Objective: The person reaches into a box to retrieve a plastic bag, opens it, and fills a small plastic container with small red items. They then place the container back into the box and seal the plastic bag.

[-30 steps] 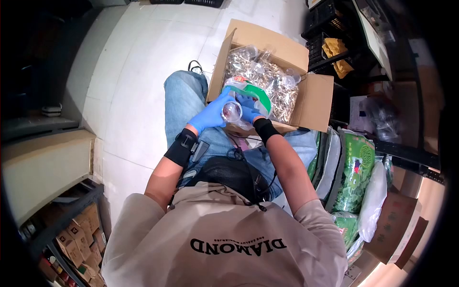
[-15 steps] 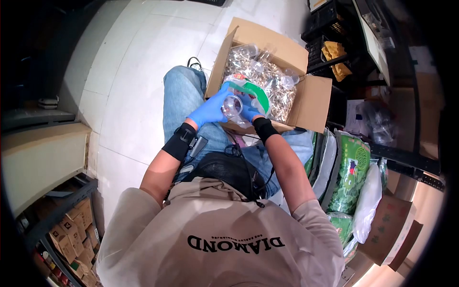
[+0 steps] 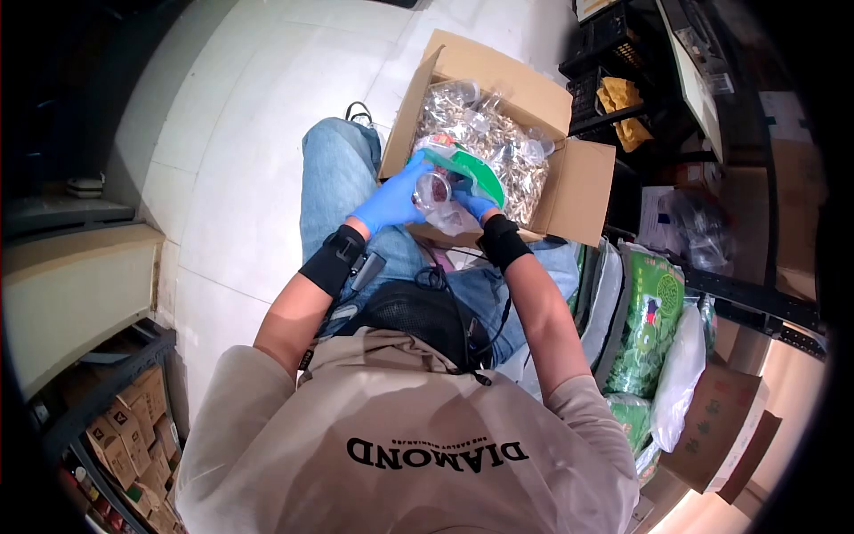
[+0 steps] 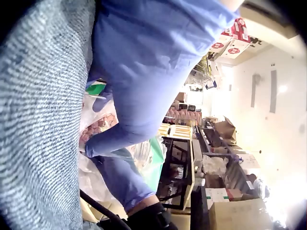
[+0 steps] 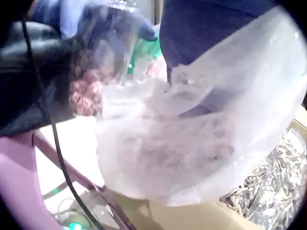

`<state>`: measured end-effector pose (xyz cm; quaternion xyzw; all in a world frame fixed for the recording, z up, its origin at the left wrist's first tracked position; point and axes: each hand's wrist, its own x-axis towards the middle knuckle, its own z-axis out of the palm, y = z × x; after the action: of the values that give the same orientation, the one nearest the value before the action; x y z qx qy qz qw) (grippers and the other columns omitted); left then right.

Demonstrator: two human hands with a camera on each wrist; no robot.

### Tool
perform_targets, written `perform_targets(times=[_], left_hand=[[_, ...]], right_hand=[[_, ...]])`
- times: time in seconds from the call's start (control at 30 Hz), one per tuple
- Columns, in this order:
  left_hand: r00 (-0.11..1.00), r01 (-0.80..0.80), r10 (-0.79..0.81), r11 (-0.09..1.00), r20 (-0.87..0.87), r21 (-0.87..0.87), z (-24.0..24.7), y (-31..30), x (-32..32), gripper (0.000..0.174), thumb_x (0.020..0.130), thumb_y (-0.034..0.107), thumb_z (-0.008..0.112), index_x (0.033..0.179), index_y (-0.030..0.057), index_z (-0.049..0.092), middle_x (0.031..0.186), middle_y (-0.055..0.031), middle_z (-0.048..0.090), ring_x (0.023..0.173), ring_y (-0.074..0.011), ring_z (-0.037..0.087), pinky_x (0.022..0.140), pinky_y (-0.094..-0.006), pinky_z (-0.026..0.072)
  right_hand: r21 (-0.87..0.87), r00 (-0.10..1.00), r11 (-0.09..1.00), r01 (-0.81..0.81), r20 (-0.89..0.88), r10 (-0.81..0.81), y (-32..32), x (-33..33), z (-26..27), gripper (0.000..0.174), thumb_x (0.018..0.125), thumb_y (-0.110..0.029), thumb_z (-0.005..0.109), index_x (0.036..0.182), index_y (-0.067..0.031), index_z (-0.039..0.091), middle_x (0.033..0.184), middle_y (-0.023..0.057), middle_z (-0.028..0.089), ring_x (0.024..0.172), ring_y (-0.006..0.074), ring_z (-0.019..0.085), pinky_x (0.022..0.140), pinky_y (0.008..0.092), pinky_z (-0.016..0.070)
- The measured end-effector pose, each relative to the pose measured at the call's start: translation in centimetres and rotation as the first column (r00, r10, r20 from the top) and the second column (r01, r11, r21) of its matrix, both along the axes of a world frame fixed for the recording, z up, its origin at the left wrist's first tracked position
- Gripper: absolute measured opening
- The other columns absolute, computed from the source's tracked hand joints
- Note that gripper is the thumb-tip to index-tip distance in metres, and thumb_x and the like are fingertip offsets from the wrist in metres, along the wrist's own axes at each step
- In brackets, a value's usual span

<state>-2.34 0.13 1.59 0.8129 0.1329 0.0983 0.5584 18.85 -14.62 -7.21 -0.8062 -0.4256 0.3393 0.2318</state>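
My left hand (image 3: 391, 201), in a blue glove, holds a clear plastic cup (image 3: 433, 188). In the right wrist view, reddish-brown pieces (image 5: 87, 95) lie in the cup's lower part. At the cup's right, my gloved right hand (image 3: 474, 204) grips a translucent bag with a green band (image 3: 478, 174). More reddish pieces show dimly through the bag's wall (image 5: 168, 148); some of my right fingers are hidden by its plastic. The left wrist view has my left hand (image 4: 139, 67) in front of my right hand (image 4: 120, 178).
An open cardboard box (image 3: 584, 182) stands beyond my hands, filled with thin pale dried pieces (image 3: 525, 182) and several clear cups. Green printed bags (image 3: 652, 320) and black crates (image 3: 598, 44) are at the right. A dark cable (image 5: 53, 129) hangs near the cup.
My right hand has shifted slightly right, and the bag's lower part has moved between my hands. The cup, still in my left hand, sits a little farther from my body.
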Motion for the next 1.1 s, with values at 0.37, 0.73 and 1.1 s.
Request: perform_targets(times=[0.37,0.73,1.1], left_hand=[[0.997,-0.022,0.020,1.000,-0.071,-0.019,-0.2,-0.3,-0.1,0.093,0.062,0.006,0.082,0.145,0.0048,0.040,0.158,-0.0196,0.031,0.133,-0.0343,0.049,0.100,-0.0383,0.0504],[0.992,-0.030,0.035,0.999,-0.124,0.035,1.5,-0.3,0.0,0.099,0.065,0.007,0.079,0.151,0.0081,0.032,0.149,-0.0234,0.043,0.120,-0.0369,0.059,0.093,-0.0393,0.0538],[0.992,-0.001,0.005,0.999,-0.130,0.032,1.1,-0.3,-0.1,0.097,0.065,0.002,0.075,0.151,0.0079,0.031,0.156,-0.0197,0.035,0.101,-0.0317,0.069,0.082,-0.0360,0.0568]], right_hand=[[0.286,0.989,0.947,-0.145,0.025,0.144,-0.3,-1.7,10.2,0.025,0.091,-0.005,0.066,0.116,0.0011,0.064,0.099,0.0052,0.069,0.084,0.0158,0.065,0.080,0.0280,0.0552],[-0.091,0.329,0.790,0.606,-0.876,-0.353,-0.2,-3.8,12.4,0.026,0.093,-0.013,0.068,0.118,-0.0034,0.066,0.107,0.0038,0.068,0.094,0.0144,0.065,0.084,0.0283,0.0536],[0.010,0.688,0.885,0.465,-0.633,-0.354,-0.5,-6.8,13.5,0.034,0.096,-0.024,0.064,0.119,0.0009,0.067,0.112,0.0067,0.069,0.101,0.0154,0.065,0.091,0.0279,0.0501]])
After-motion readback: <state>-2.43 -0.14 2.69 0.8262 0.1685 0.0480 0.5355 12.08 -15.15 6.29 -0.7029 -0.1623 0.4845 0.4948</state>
